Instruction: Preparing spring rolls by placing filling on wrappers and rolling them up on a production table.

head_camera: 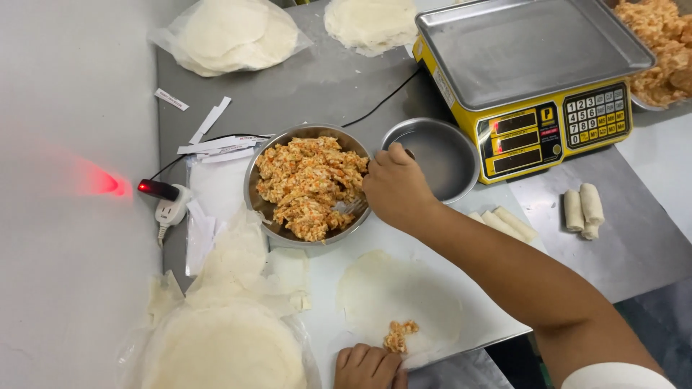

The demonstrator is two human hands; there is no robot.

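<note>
Filling [310, 184], an orange and pale shredded mix, sits heaped in a round metal bowl [263, 167] on the grey worktop [317, 79], left of centre.

Yellow weighing scale [533, 86] with a steel pan stands at upper right, a tray of more filling [659, 43] just behind it. Bagged stack of round wrappers [231, 32] lies at upper left; a second bare stack [371, 21] is at top centre; a third stack [223, 346] lies at lower left in loose plastic. White board [461, 266] lies under the working area. Single round wrapper [400, 295] is spread flat on it, below the bowl, with a small portion [400, 335] of the mix near its lower edge. Empty metal dish [440, 158] sits between bowl and scale.

Right hand [396, 191] reaches across to the bowl's right rim, fingers closed around a fork [352, 207] whose tines rest in the mix. Left hand [367, 366] rests on the wrapper's lower edge, fingers curled down, touching the wrapper just beside the small portion; it grips nothing visible.

Finished rolls [584, 209] lie at right; three more [504, 225] are beside the forearm. Plug with red light [162, 194] sits at left.
</note>
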